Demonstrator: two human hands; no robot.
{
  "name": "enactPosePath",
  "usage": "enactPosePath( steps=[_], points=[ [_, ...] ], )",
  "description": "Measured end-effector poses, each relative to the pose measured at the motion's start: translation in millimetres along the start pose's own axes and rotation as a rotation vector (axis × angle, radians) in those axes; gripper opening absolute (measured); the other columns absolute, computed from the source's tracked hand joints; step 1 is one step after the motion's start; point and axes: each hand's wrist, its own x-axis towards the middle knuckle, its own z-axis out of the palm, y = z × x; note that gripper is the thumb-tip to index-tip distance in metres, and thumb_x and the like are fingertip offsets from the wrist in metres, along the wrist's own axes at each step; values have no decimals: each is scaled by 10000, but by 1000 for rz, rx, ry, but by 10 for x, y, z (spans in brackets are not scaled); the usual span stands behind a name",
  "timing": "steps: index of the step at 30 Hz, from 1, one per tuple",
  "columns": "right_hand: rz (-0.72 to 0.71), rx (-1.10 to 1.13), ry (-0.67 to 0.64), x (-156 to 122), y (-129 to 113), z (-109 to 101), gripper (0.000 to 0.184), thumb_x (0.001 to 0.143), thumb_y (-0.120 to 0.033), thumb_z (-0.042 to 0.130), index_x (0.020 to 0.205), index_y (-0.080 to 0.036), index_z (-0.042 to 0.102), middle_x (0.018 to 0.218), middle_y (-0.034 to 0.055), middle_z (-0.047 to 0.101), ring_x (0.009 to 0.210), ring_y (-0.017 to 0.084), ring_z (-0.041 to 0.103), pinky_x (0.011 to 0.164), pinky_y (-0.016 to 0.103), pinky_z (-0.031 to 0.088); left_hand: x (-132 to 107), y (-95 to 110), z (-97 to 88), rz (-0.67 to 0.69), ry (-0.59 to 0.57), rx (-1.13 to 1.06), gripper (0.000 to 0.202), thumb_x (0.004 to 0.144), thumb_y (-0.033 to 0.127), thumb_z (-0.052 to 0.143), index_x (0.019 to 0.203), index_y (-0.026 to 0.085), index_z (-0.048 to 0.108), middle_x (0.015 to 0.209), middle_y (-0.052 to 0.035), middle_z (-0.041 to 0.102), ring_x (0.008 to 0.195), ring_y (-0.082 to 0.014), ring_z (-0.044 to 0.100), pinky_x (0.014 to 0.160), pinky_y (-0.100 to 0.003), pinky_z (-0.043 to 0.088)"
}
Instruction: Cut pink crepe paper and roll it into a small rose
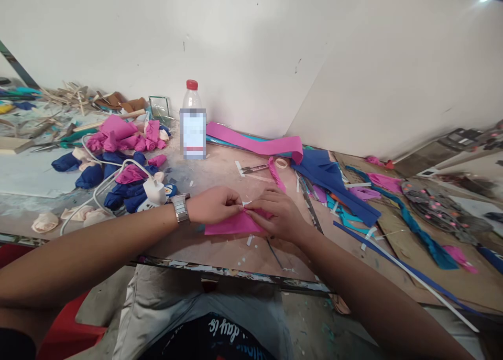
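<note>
A flat pink piece of crepe-like material [228, 226] lies at the front of the table beneath both hands. My left hand [216, 203], with a metal watch on its wrist, pinches the piece's upper edge between thumb and forefinger. Close beside it, my right hand [277, 213] has its fingers closed on the same edge. The two sets of fingertips nearly meet, and a small white bit shows between them. Beyond the hands lie a small cutter or snips [254, 168], a twisted pink strip [276, 174] and a ring of tape [281, 163].
A red-capped bottle [192, 95] stands near the wall. Left are blue and pink bundles [118, 134] and a white cable with a plug [154, 191]. Blue fabric [336, 184], a long pink strip [255, 144] and a thin white stick [424, 281] lie right and behind.
</note>
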Motion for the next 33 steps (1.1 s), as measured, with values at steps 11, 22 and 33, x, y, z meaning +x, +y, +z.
enactPosePath(
  steps=[11,22,33],
  points=[
    [79,-31,-24,7,-7,28,75,959,-231,625,923,-213,688,859,46,766,802,205,679,855,413,474,-48,83,28,54,120,208,289,964,316,491,789,163,663,706,-8,658,637,-134,524,606,-270,315],
    [147,-14,-41,0,-2,52,40,939,-215,641,939,-204,679,873,57,745,840,220,657,813,382,469,-60,42,108,72,198,508,298,1005,343,472,962,199,729,855,-69,766,755,-210,675,616,-301,328],
    [156,-4,-20,-4,16,53,65,947,-257,652,927,-212,694,847,51,742,834,220,649,809,383,478,-60,36,73,66,204,311,312,989,377,503,899,185,732,793,-43,740,701,-169,624,622,-277,343]
  ],
)
